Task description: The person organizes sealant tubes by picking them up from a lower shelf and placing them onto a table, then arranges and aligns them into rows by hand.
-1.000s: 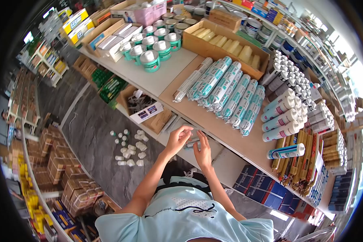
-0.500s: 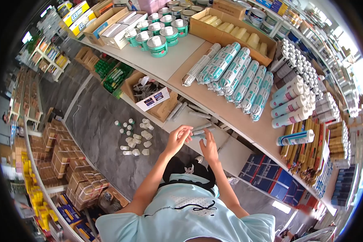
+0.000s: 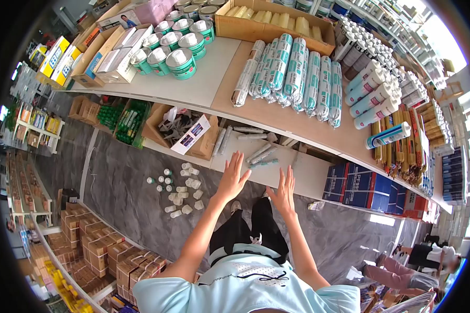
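Note:
My left hand [image 3: 233,178] is raised in front of the lower shelf, fingers stretched out and nothing in it. To its right my right hand [image 3: 282,192] is held up the same way, palm bare and fingers apart. Beyond and between them, a few grey sausage packs [image 3: 262,154] lie on the lower shelf [image 3: 283,166]; neither hand appears to touch them. On the upper shelf above, several white-and-teal foil sealant sausages [image 3: 292,70] lie side by side in a stack.
Green-and-white cans [image 3: 180,63] and an open carton of yellowish sticks [image 3: 277,21] stand on the upper shelf. Sealant cartridges [image 3: 369,99] are at right. Small white bottles [image 3: 185,192] stand on the floor at left. Blue boxes [image 3: 357,185] sit low right; another person [image 3: 402,274] is behind.
My hands have moved apart and their fingers have straightened. The view has shifted, so the shelf goods appear farther up and left, and another person now shows at lower right.

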Tool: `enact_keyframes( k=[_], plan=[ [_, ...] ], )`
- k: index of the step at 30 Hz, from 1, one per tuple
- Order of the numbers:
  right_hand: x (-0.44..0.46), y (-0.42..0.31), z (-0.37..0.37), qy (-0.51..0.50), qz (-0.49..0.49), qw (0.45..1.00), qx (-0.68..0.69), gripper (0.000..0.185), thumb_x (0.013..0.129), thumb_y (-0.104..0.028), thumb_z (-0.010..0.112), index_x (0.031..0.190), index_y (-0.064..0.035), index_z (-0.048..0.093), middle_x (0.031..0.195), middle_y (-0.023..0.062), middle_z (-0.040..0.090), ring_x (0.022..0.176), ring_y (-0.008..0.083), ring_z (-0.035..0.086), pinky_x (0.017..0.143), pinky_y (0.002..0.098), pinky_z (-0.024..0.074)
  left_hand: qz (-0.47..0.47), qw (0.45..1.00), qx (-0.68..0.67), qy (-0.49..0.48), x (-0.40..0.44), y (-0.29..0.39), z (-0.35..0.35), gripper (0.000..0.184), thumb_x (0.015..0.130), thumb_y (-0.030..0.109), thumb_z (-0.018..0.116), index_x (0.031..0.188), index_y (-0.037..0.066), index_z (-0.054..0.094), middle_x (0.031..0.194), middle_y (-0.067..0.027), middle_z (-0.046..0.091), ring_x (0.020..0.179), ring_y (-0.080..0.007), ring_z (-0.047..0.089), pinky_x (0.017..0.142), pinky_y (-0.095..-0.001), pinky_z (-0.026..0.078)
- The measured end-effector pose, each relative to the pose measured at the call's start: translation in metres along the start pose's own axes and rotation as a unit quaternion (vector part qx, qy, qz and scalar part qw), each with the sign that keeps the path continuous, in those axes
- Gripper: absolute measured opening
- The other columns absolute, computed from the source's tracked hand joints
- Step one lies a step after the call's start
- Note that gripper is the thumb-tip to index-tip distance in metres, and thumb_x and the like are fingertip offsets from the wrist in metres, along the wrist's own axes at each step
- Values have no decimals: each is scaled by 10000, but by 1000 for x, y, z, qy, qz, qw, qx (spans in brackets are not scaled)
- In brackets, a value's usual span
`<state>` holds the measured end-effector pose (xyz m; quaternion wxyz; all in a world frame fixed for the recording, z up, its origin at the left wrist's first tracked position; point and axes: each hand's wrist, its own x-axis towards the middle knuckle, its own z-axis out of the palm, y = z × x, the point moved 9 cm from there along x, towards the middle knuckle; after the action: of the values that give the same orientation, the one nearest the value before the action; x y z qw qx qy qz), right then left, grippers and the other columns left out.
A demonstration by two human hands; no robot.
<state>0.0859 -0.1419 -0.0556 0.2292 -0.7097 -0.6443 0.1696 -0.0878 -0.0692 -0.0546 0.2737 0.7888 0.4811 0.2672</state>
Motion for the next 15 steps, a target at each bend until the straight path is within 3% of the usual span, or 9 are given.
enact_keyframes(
  k=[7, 9, 15],
  plan=[
    [-35, 16, 42, -24, 39, 999, -14, 859, 782, -276, 690, 1446, -16, 210, 1506, 256, 119, 1402, 419, 131, 1098, 590, 173, 10, 997, 32, -67, -27, -7, 23, 616, 968, 346, 472, 1427, -2, 256, 1500, -205, 220, 1400, -340, 215, 1106, -561, 198],
    [-44, 23, 61, -76, 41, 996, 0, 865, 787, -291, 684, 1448, -11, 202, 1508, 263, 110, 1403, 423, 124, 1098, 597, 163, -6, 997, 30, -72, -37, -15, 29, 610, 967, 345, 474, 1423, -3, 264, 1497, -202, 229, 1400, -340, 215, 1106, -564, 196],
    [-50, 49, 99, -99, 25, 990, 100, 849, 793, -243, 697, 1433, 13, 201, 1477, 306, 136, 1331, 484, 246, 1073, 511, 299, -79, 993, 12, -89, -66, -53, 64, 594, 961, 339, 486, 1406, 2, 285, 1485, -196, 255, 1394, -343, 227, 1091, -583, 217]
  ],
)
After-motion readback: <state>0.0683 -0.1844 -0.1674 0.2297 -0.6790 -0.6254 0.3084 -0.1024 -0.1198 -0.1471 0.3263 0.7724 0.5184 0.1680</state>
